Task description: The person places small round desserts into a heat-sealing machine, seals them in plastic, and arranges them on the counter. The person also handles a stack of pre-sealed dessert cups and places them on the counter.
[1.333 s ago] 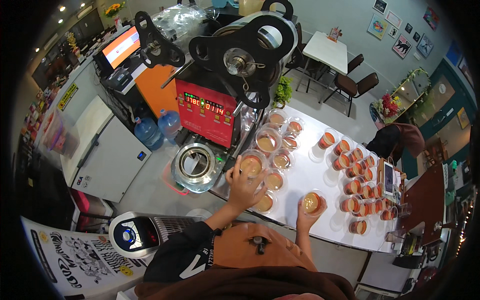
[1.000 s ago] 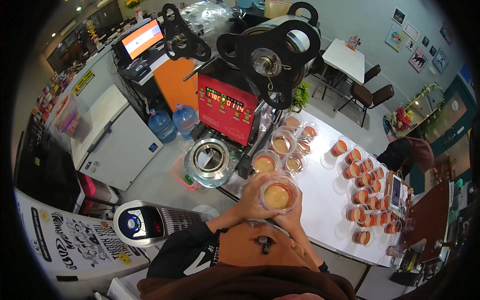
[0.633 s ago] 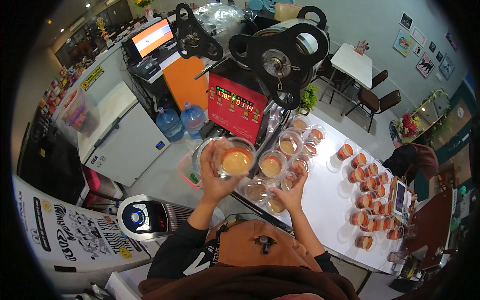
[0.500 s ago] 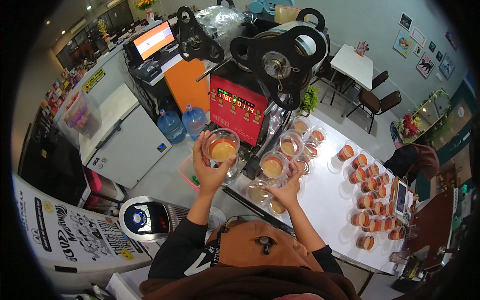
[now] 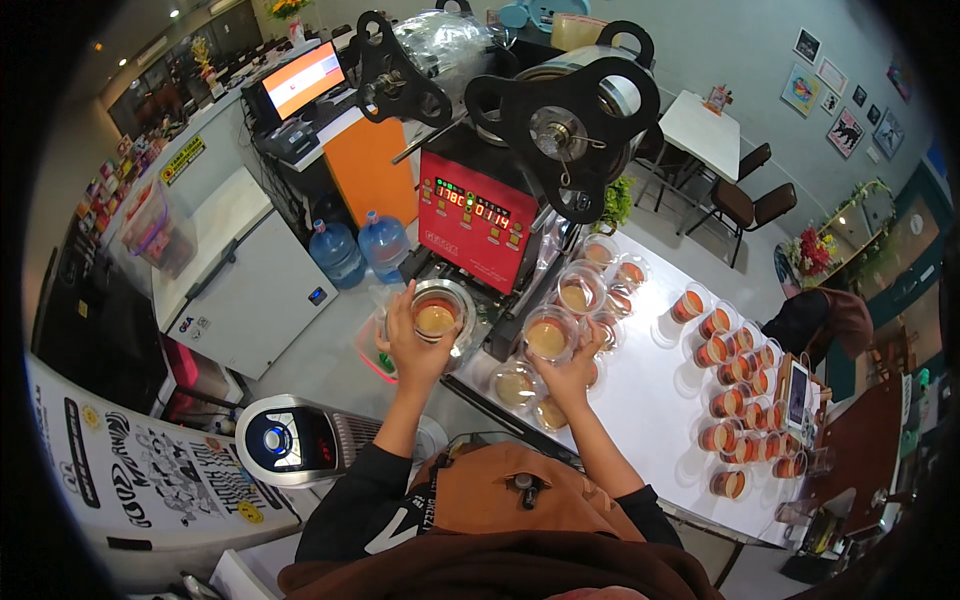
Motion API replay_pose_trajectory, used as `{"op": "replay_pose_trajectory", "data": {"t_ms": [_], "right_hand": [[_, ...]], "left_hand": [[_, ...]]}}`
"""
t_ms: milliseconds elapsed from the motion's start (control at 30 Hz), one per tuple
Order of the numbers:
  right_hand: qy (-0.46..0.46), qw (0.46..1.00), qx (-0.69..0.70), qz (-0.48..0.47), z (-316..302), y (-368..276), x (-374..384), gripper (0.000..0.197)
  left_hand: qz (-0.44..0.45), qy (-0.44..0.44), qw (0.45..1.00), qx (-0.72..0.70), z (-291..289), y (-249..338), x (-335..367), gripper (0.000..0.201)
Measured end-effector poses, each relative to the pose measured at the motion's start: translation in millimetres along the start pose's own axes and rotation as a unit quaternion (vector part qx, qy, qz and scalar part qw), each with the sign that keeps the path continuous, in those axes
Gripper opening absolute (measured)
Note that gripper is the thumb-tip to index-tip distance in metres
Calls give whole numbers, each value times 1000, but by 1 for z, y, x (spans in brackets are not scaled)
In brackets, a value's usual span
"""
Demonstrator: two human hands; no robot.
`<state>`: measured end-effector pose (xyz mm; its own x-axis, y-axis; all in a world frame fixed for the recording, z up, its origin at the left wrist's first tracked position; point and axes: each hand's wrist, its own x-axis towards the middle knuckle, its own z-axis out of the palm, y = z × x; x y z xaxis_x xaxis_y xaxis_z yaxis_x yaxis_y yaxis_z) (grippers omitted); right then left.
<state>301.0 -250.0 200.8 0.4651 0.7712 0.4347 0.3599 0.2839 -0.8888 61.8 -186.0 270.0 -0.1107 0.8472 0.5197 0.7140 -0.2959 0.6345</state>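
My left hand (image 5: 408, 345) is wrapped round a clear plastic cup (image 5: 435, 318) of light brown drink. That cup sits in or just over the round metal holder (image 5: 464, 345) at the front of a red and black cup sealing machine (image 5: 465, 228). To the right, my right hand (image 5: 572, 378) grips a second clear cup (image 5: 549, 336) with similar drink, fingers round its far side. This cup is among several filled cups at the white table's left edge, including one (image 5: 515, 384) just left of my right wrist. Whether its base touches the table is hidden.
Rows of filled cups (image 5: 728, 402) stand along the right of the white table (image 5: 640, 440), beside a phone on a stand (image 5: 797, 392). Large black film-roll wheels (image 5: 560, 135) jut above the machine. A chest freezer (image 5: 250, 285) and two blue water bottles (image 5: 383, 243) are left. A person (image 5: 815, 322) is at right.
My left hand has lowered its cup slightly toward the machine, to the metal holder. My right hand has shifted its cup a little, staying beside the other cups.
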Motion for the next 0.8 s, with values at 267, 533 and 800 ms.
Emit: {"op": "replay_pose_trajectory", "data": {"t_ms": [267,533,800], "right_hand": [[-8,1000,11,15,-5,3,-9,124],[59,998,-23,3,-44,11,-57,150],[170,977,-52,120,-104,24,-92,141]], "left_hand": [[-39,-51,998,19,3,-21,-14,101],[26,-133,984,115,-10,-11,-21,101],[-28,-150,957,245,16,10,11,113]]}}
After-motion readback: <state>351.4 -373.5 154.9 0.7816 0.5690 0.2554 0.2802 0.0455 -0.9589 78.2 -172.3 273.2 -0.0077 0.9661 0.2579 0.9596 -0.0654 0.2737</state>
